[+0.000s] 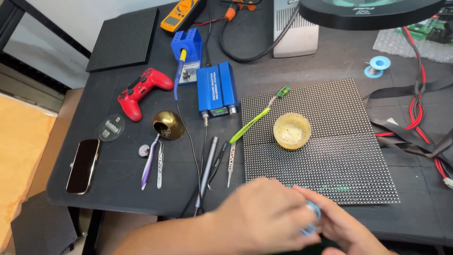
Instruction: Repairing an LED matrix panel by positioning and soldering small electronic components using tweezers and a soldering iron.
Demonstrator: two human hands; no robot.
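Near the front edge of my black tabletop point(118, 184), both hands, left hand point(264, 217) and right hand point(344, 226), meet, blurred, closed around a small blue spool point(312, 218), beside the dotted LED panel point(330, 156).

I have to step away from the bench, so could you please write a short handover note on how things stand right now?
Left hand and right hand meet at the near table edge, blurred, together holding a small blue-rimmed round object; what it is cannot be told.
The LED matrix panel lies flat ahead, with a round yellowish tub and a green brush resting on it.
Tweezers and a pen-like tool lie left of the panel, the blue soldering station behind them.
Done: tools laid out. Left: no work on the panel visible yet.
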